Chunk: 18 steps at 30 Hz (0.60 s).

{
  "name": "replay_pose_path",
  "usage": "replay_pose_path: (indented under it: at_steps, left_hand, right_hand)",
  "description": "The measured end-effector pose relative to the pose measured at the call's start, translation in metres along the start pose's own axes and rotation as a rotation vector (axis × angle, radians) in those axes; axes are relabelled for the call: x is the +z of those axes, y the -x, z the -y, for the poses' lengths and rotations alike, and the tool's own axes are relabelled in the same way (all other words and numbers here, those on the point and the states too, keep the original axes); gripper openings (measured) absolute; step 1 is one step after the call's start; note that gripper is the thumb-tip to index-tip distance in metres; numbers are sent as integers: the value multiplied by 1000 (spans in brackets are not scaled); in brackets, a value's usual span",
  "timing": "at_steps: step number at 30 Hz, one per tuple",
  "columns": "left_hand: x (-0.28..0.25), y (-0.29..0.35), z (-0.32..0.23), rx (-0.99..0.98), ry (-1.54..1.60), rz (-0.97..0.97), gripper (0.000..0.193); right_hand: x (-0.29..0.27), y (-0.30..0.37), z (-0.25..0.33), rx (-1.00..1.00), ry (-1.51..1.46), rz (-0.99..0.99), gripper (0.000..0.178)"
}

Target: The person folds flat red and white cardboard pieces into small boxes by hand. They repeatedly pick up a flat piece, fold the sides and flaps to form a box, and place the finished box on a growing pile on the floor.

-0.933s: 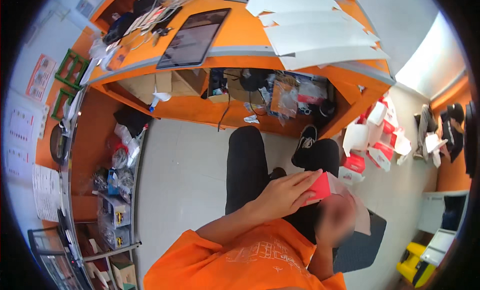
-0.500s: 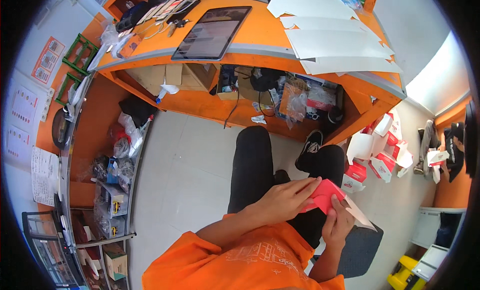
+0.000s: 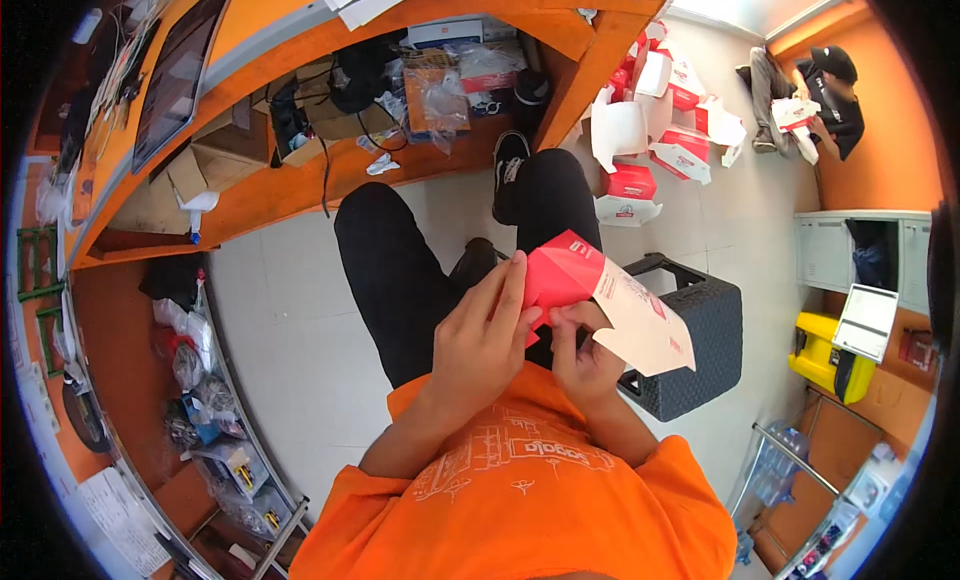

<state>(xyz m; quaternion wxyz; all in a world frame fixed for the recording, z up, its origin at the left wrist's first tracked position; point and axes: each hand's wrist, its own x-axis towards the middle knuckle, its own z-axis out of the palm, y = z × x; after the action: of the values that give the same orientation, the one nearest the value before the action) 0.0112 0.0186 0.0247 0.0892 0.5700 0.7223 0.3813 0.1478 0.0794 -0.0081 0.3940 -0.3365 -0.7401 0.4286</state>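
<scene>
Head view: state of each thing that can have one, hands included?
Red-and-white cardboard box: partly folded, white panel sticking out.
Left hand: holding its red end.
Right hand: fingers bent, gripping its near edge.
Heaped red-and-white cartons: some flaps open.
Flat black tablet: screen up, display unreadable.

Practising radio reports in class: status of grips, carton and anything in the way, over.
Left grip holding red carton; right grip at its lower edge. Carton part-folded, pale panel sticking out. Black stool at right, nothing seen blocking either grip.
</scene>
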Motion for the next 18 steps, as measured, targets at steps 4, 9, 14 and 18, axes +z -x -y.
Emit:
replay_pose_path:
  at_steps: [4,9,14,18]
  left_hand:
    - [-4,-2,-5,-1,51,-25,48]
    - [-1,1,-11,86,99,-97,43]
    - [-8,-19,-22,173,138,-64,42]
    - [-40,-75,2,269,-113,-304,34]
  right_hand:
    - [3,-6,-6,-245,-70,-61,13]
    - [-3,12,1,317,-253,62,31]
    - [-18,-11,10,316,-718,-173,40]
    - [-60,-77,-12,378,-355,-186,38]
